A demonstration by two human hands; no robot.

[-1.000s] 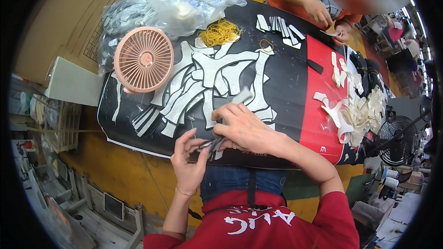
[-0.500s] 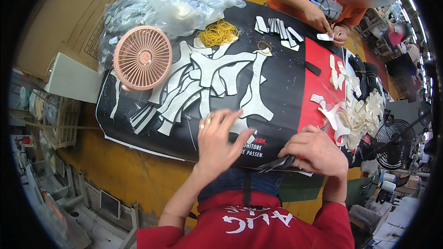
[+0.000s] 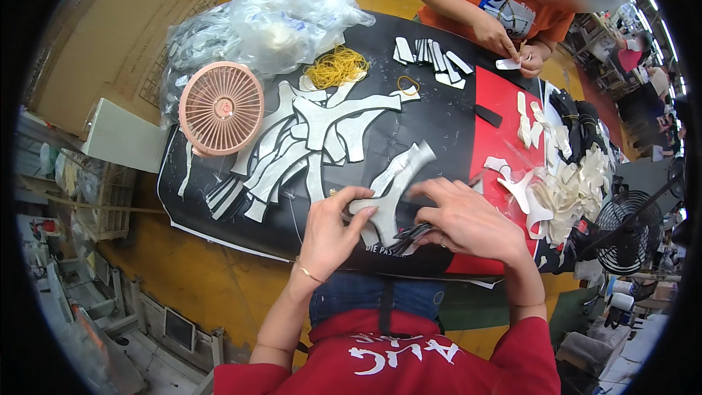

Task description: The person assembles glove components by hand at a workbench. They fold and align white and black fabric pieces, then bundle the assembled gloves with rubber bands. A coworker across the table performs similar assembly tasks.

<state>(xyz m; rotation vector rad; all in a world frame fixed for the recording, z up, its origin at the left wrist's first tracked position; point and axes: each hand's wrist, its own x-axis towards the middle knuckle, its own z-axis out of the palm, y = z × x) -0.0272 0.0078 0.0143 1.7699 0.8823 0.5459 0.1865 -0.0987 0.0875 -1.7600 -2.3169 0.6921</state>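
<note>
A white, dark-edged Y-shaped cut piece (image 3: 390, 201) is tilted up off the table between my hands. My left hand (image 3: 330, 228) pinches one arm of it between thumb and fingers. My right hand (image 3: 468, 219) is just right of the piece, its fingers curled round small dark snips (image 3: 412, 235) whose blades point left by the piece's lower end. The right fingertips are blurred, so I cannot tell whether they touch the piece. Left of it, similar white pieces (image 3: 322, 118) lie in an overlapping heap.
A pink fan (image 3: 221, 108) and clear plastic bags (image 3: 292, 18) stand at the back left, near yellow rubber bands (image 3: 335, 67). Narrow white strips (image 3: 439, 58) lie farther back. Cream pieces (image 3: 578, 183) crowd the right edge. Across the table a person's hands (image 3: 528, 58) hold a white strip.
My left hand has closed on a Y-shaped piece and raised it from the table. My right hand has moved left and farther in, still with the snips.
</note>
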